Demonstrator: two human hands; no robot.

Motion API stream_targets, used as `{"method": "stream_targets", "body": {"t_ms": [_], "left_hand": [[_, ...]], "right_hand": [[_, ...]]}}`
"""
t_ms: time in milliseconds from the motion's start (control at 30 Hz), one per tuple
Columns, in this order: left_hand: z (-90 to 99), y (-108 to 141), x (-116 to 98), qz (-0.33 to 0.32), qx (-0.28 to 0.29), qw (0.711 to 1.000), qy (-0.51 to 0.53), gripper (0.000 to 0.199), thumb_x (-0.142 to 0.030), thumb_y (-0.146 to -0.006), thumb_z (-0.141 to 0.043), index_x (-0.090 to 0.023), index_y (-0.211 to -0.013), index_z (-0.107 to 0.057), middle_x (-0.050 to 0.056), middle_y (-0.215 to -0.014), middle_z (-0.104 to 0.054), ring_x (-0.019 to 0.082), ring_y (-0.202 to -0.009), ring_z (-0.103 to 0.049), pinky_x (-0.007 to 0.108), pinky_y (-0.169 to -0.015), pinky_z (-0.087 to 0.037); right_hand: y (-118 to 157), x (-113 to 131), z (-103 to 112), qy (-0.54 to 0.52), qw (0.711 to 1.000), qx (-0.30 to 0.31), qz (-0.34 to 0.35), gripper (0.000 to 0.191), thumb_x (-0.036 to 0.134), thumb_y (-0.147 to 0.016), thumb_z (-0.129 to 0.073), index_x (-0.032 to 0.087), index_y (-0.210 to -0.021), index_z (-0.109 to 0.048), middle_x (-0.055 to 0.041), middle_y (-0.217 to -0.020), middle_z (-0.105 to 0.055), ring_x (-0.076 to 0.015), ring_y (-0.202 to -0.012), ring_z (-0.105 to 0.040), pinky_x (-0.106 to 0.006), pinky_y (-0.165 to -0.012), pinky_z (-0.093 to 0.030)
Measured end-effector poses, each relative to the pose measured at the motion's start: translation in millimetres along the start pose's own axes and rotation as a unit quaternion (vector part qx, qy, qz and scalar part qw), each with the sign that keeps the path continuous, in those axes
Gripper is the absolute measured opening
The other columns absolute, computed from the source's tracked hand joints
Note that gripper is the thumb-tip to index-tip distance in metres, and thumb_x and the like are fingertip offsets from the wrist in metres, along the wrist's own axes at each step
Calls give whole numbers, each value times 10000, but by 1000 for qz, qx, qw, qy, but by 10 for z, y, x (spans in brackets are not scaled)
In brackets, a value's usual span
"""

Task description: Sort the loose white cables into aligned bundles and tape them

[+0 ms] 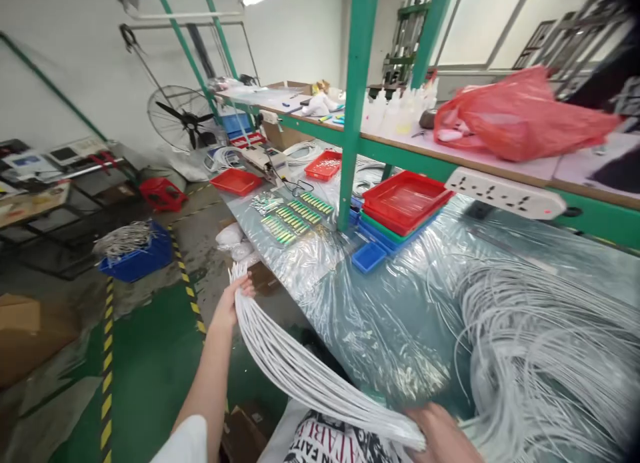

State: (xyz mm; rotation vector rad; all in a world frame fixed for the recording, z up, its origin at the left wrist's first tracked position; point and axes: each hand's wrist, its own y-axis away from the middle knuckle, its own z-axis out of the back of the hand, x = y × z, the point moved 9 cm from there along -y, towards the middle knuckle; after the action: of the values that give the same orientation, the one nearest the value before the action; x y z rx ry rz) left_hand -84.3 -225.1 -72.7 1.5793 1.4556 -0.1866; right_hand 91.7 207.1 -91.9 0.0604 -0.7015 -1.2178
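Note:
A thick bundle of white cables (295, 363) hangs in a sagging curve between my two hands, in front of my body. My left hand (239, 291) is wrapped round the bundle near one end, and the loose cable tips stick up above the fingers. At the lower right my right hand (443, 433), slightly blurred, is closed round the bundle farther along. Beside that hand a large heap of loose white cables (545, 356) lies on the plastic-covered bench (345, 303).
Green boards (293, 216) lie in rows on the bench. Stacked red trays (405, 199) and a small blue tray (369, 256) stand by the green post (354, 116). A power strip (505, 193) runs along the shelf. A blue bin (145, 253) with cables sits on the floor.

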Motion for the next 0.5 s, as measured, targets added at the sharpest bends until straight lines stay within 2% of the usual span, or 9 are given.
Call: {"method": "stream_targets", "body": {"t_ms": [67,133,200,267,367,433,500], "left_hand": [[296,-98,425,59,-43,997,-39,82,-120,-902,-491,-147,-840,-536,-87,-484,-389,25,-328,-406,100,-369,-389],[573,-107,892,114,-81,985,-96,125,-124,-910,-468,-149,-804,-528,-74,-463,-405,48,-318,-425,125,-360,-407],[798,-49,1310,155,-104,969,-160,148,-151,-912,-466,-160,-779,-530,-52,-462,-443,80,-339,-479,158,-380,-442],[953,38,1643,185,-111,951,-223,172,-203,-919,-465,-170,-770,-545,-18,-499,-515,122,-418,-569,203,-441,-496],[1085,164,1952,211,-110,920,-310,226,-305,-916,-481,-175,-755,-570,40,-600,-618,182,-566,-661,282,-560,-547],[1115,238,2031,201,-106,905,-359,237,-364,-871,-556,-174,-731,-577,57,-640,-645,202,-628,-675,316,-629,-548],[1076,334,2057,170,-92,896,-400,257,-394,-795,-644,-176,-680,-573,37,-599,-623,210,-644,-664,329,-667,-533]], "right_hand": [[-87,212,176,-23,1000,19,10,54,204,-696,-546,222,-701,-596,-86,-750,-637,-291,-800,-633,-333,-640,-463],[-197,371,256,-87,992,86,10,43,165,-674,-550,197,-663,-574,-45,-666,-603,-224,-647,-604,-271,-512,-404],[-301,489,328,-142,977,156,13,113,136,-669,-550,189,-577,-511,4,-569,-537,-151,-495,-512,-238,-425,-303],[-415,524,467,-138,975,174,16,208,137,-647,-601,188,-507,-456,32,-505,-461,-120,-457,-442,-233,-421,-256],[-537,524,601,-167,965,201,14,254,158,-649,-612,187,-481,-424,45,-462,-404,-95,-419,-373,-228,-389,-188],[-582,533,619,-201,952,230,8,230,181,-656,-601,186,-497,-436,42,-459,-413,-91,-409,-370,-219,-366,-181],[-618,516,614,-234,940,248,-18,199,203,-657,-592,188,-526,-443,41,-452,-420,-95,-395,-380,-209,-345,-207]]}}
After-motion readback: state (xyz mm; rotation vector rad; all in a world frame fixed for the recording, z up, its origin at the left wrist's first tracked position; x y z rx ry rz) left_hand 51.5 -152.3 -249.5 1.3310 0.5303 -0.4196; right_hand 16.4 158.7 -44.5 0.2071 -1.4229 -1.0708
